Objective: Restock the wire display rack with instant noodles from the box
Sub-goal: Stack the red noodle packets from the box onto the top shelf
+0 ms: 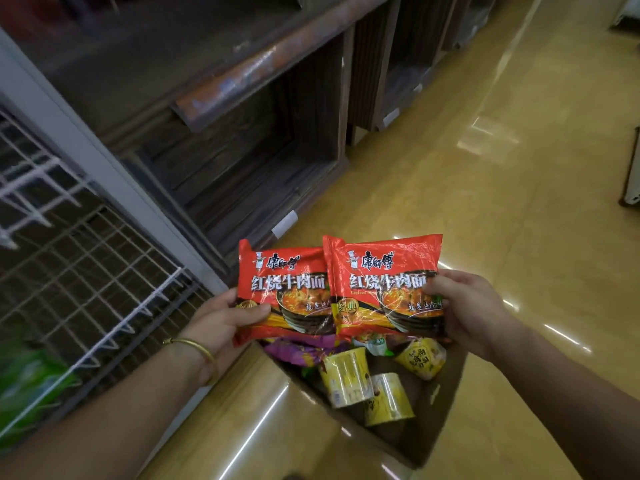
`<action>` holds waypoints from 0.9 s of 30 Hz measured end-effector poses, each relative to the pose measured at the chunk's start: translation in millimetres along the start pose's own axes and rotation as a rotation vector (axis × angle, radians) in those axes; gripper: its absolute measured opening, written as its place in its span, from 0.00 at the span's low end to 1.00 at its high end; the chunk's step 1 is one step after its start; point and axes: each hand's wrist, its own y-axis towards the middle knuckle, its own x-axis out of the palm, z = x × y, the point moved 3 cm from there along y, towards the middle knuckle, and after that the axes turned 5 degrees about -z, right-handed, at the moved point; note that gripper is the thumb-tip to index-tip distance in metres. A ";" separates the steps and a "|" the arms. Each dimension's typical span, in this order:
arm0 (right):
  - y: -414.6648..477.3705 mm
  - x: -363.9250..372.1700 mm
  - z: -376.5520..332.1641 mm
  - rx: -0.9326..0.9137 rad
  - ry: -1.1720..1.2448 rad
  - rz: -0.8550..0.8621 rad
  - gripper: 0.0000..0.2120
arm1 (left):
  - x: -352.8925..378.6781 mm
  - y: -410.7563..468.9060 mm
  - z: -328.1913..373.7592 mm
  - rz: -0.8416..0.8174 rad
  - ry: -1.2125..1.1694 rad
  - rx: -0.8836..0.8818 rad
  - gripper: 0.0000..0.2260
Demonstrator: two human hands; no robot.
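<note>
My left hand [221, 320] pinches a red instant noodle packet [280, 289] by its lower left corner. My right hand [474, 313] grips a second red noodle packet [384, 285] at its right edge. Both packets are held side by side above the cardboard box [433, 431] on the floor. Inside the box lie yellow cup noodles [343, 375] and a purple packet [298, 351]. The white wire display rack [86, 244] stands at the left, with green packets [31, 386] on a lower tier.
Dark wooden shelf units [259, 133] run along the aisle behind the rack, mostly bare, with white price tags. The glossy yellow floor [502, 168] stretches to the right. A dark object [632, 181] stands at the right edge.
</note>
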 end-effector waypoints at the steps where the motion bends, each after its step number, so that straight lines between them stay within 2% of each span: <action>1: -10.1 2.3 -11.0 -0.001 0.002 -0.012 0.11 | 2.7 -14.5 8.6 0.003 -0.002 -0.001 0.19; 8: -76.4 24.1 -95.1 -0.030 -0.041 -0.100 0.09 | 18.5 -98.8 76.2 0.073 0.007 0.006 0.15; 14: -118.6 35.4 -163.6 -0.060 -0.131 -0.089 0.11 | 35.9 -156.1 142.3 0.108 0.000 0.102 0.13; 21: -161.8 67.8 -236.8 -0.095 -0.181 -0.158 0.10 | 41.9 -221.1 201.3 0.099 -0.006 0.208 0.14; 27: -190.9 119.0 -287.2 -0.157 -0.162 -0.252 0.14 | 25.5 -280.8 242.2 0.147 -0.034 0.306 0.16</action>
